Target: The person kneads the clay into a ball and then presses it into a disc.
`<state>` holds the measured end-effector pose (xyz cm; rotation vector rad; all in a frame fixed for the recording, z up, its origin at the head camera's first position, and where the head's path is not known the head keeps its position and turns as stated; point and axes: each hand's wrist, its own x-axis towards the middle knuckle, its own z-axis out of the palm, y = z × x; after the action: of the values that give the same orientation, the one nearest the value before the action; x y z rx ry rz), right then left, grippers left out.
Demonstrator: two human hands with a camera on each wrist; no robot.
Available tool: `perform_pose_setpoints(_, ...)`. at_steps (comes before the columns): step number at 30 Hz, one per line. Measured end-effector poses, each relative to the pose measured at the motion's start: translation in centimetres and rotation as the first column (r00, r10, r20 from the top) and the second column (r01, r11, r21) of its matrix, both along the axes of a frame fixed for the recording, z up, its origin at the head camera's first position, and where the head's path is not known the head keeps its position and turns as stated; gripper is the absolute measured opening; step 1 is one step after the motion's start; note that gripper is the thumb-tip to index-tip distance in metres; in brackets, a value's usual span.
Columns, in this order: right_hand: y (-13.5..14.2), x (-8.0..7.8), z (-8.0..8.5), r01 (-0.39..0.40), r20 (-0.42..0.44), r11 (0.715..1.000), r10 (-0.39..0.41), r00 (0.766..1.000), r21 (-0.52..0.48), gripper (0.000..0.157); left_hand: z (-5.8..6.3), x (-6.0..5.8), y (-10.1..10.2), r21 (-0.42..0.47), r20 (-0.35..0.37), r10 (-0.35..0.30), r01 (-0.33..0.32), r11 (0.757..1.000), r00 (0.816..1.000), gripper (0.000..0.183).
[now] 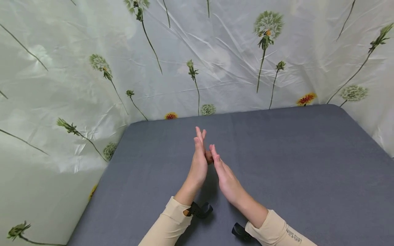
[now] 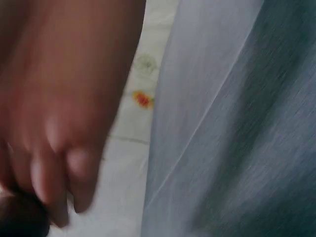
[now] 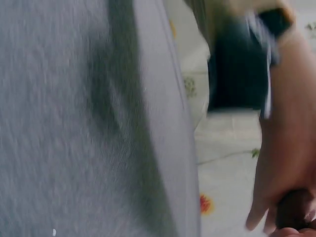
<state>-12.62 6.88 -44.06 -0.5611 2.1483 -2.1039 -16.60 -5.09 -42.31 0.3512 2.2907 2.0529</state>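
Between my two hands is a small brown roundish thing (image 1: pixel 209 157), which shows as a dark rounded shape (image 3: pixel 292 210) in the right wrist view. Its kind cannot be told. My left hand (image 1: pixel 199 165) holds its fingers straight, pointing away from me, and touches the thing from the left. From the right, the straight fingers of my right hand (image 1: pixel 227 177) press against it. Both hands are raised over the grey table, palms facing. In the left wrist view a blurred hand (image 2: pixel 64 103) is near the dark thing (image 2: pixel 22 217), which the frame edge cuts off.
The grey cloth-covered table (image 1: pixel 292 164) fills the lower view. Behind it and at the left hangs a pale flower-printed curtain (image 1: pixel 191 41). A black wrist device (image 1: pixel 201 210) is on my left wrist, another (image 1: pixel 241 232) on my right, beside cream sleeves.
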Motion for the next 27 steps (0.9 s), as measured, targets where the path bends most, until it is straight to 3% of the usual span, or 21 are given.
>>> perform_pose_setpoints(2, -0.3, 0.4, 0.3, 0.007, -0.02, 1.0, -0.006, 1.0, 0.014, 0.062, -0.1, -0.4, -0.4, 0.008, 0.029, 0.003, -0.003, 1.0, 1.0, 0.089)
perform_pose_setpoints(6, 0.0, 0.3, 0.8, 0.063, -0.08, 0.998, -0.062, 0.995, 0.005, 0.06, -0.5, -0.4, -0.3, 0.001, 0.053, -0.066, 0.066, 0.998, 0.996, 0.087)
perform_pose_setpoints(10, 0.9, -0.7, 0.9, 0.129, -0.114, 0.992, -0.128, 0.985, 0.002, 0.061, -0.6, 0.5, 0.5, 0.004, 0.053, -0.145, 0.145, 0.989, 0.988, 0.078)
perform_pose_setpoints(14, 2.1, -1.6, 0.6, 0.161, -0.104, 0.987, -0.16, 0.982, -0.003, 0.064, 0.2, 1.8, 1.8, -0.014, 0.059, -0.185, 0.186, 0.982, 0.981, 0.075)
perform_pose_setpoints(17, 2.2, -1.6, 0.2, 0.141, -0.069, 0.99, -0.142, 0.987, -0.021, 0.066, 0.8, 2.1, 2.0, -0.047, 0.016, -0.17, 0.17, 0.984, 0.985, 0.077)
perform_pose_setpoints(20, 1.5, -0.7, -0.3, 0.095, -0.026, 0.995, -0.096, 0.995, -0.023, 0.064, 0.8, 1.5, 1.5, -0.024, -0.016, -0.105, 0.105, 0.994, 0.994, 0.079)
perform_pose_setpoints(24, 0.7, 1.2, -0.8, 0.032, 0.022, 0.999, -0.032, 0.999, 0.025, 0.061, 0.1, 0.4, 0.3, 0.032, 0.041, -0.028, 0.027, 0.999, 0.999, 0.08)
perform_pose_setpoints(27, 0.6, 2.5, -0.9, 0.027, 0.012, 0.997, -0.028, 1.0, 0.071, 0.059, -1.0, 0.3, -0.1, 0.033, 0.09, -0.021, 0.018, 0.999, 0.996, 0.079)
